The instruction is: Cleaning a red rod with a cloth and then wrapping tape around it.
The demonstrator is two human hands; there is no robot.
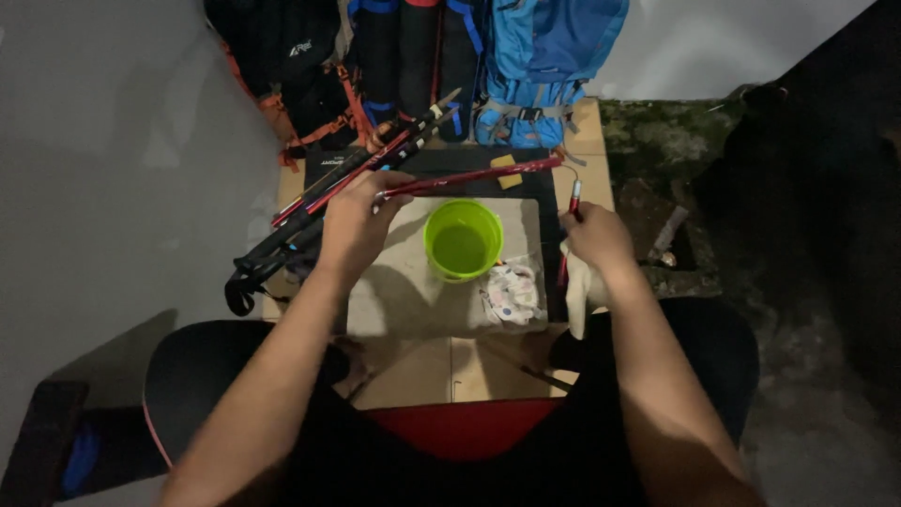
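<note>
- Our left hand [352, 225] is closed around the near end of a red pole section [469, 176], which lies across the far edge of the work mat, above the green bowl [462, 239]; the fingers wrap the shaft just behind its pale metal tip.
- Our right hand [596, 235] is clamped on a second, shorter red pole piece [573, 199] held nearly upright, together with a white cloth [582, 291] that hangs down below the palm.
- We judge the pole sections to be light, stiff tubes with a smooth, somewhat slippery finish; a grip near the end, as now, leaves the long free length to swing, so a hold nearer the middle would steady it.
- The cloth is soft and limp and adds friction against the tube.
- The bowl stands on a beige mat [413, 291], beside a crumpled patterned rag [511, 293].
- To the left lie more folded trekking poles [310, 211] with black handles, touching the mat's edge.
- Beyond, a blue backpack [554, 56] and a black-and-orange pack [300, 66] lean against the wall.
</note>
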